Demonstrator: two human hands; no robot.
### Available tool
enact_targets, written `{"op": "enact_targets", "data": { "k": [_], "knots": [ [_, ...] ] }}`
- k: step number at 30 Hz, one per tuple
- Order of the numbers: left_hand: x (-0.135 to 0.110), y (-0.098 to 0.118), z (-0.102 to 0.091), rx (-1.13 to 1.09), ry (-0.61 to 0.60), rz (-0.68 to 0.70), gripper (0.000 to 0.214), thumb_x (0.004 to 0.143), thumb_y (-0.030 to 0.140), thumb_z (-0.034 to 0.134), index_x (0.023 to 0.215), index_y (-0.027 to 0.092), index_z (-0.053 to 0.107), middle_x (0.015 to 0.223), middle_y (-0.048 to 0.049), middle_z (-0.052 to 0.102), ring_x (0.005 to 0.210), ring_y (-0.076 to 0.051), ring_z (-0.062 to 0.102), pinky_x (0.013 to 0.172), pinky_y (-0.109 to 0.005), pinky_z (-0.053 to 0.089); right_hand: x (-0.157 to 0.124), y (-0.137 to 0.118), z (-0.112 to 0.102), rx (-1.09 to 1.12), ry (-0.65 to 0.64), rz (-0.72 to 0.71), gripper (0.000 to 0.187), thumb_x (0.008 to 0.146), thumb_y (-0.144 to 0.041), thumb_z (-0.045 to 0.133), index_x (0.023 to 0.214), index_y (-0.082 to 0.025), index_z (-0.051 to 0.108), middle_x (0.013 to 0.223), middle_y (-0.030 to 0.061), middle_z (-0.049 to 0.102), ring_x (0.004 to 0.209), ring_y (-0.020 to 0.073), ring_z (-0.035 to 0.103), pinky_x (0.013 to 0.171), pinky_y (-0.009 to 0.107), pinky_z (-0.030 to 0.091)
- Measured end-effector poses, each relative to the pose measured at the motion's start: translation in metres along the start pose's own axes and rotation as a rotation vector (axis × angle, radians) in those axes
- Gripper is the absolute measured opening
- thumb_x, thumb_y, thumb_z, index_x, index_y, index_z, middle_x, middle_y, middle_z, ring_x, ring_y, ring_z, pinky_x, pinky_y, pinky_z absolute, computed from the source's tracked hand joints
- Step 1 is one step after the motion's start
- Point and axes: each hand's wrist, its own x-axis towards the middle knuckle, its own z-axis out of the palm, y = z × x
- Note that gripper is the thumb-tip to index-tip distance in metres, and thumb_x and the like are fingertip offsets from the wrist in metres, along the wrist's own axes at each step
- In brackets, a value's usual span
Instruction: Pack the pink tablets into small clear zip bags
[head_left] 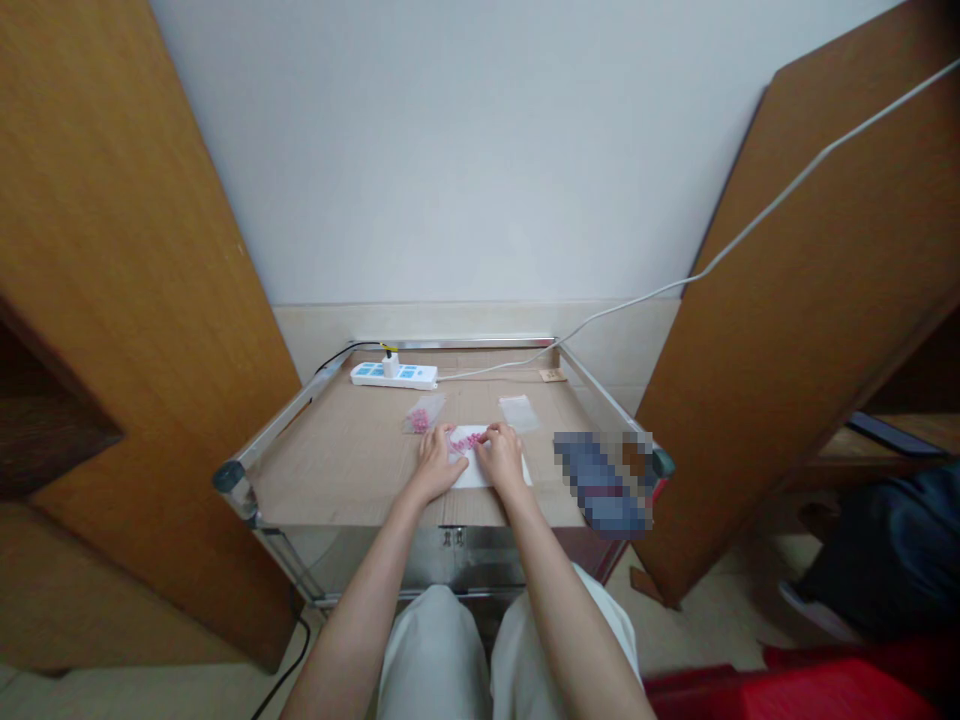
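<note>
Small pink pieces point(466, 441), like beads, lie in a loose row on a white sheet point(474, 476) near the front of the cardboard-covered table. At the left of the row rests my left hand point(437, 467), its thumb stretched out apart from the curved fingers. My right hand point(502, 460) is at the row's right end, thumb and fingertips drawn together there; what is between them is too small to make out. Just beyond my left hand lies a clear bag point(421, 417) with more pink pieces. Another clear bag point(519, 412), seemingly flat, lies beyond my right hand.
A white power strip point(394, 376) with a plug in it sits at the back left. Its white cable point(600, 316) runs up to the right. A pixelated blue-grey area point(604, 485) covers the front right. Metal rails edge the table point(322, 470); wooden furniture flanks it.
</note>
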Motion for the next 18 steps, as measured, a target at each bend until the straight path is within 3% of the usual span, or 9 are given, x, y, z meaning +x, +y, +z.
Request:
{"op": "enact_targets", "data": {
  "k": [7, 13, 18],
  "knots": [
    [0.000, 0.001, 0.000, 0.018, -0.017, 0.005, 0.050, 0.062, 0.026, 0.052, 0.108, 0.017, 0.034, 0.109, -0.0087, 0.043, 0.106, -0.023, 0.037, 0.092, -0.040, 0.026, 0.001, 0.002, 0.005, 0.035, 0.001, 0.011, 0.007, 0.065, -0.016, 0.053, 0.061, -0.017, 0.059, 0.081, 0.0079, 0.056, 0.082, 0.0208, 0.047, 0.072, 0.032, 0.032],
    [-0.001, -0.001, 0.001, 0.023, -0.024, -0.002, 0.050, 0.064, 0.028, 0.050, 0.109, 0.016, 0.033, 0.109, -0.0090, 0.042, 0.107, -0.024, 0.036, 0.091, -0.040, 0.026, 0.006, -0.004, -0.007, 0.410, 0.122, 0.086, 0.010, 0.068, -0.024, 0.052, 0.067, -0.016, 0.058, 0.077, 0.0047, 0.058, 0.080, 0.0166, 0.051, 0.073, 0.028, 0.036],
    [-0.001, -0.002, 0.004, 0.030, -0.029, 0.025, 0.050, 0.064, 0.027, 0.050, 0.108, 0.015, 0.032, 0.108, -0.0094, 0.043, 0.107, -0.023, 0.036, 0.093, -0.039, 0.024, -0.001, -0.019, -0.012, 0.551, 0.098, 0.026, 0.011, 0.069, -0.026, 0.053, 0.067, -0.017, 0.059, 0.082, 0.0044, 0.058, 0.084, 0.0154, 0.051, 0.077, 0.027, 0.036]
  ]
}}
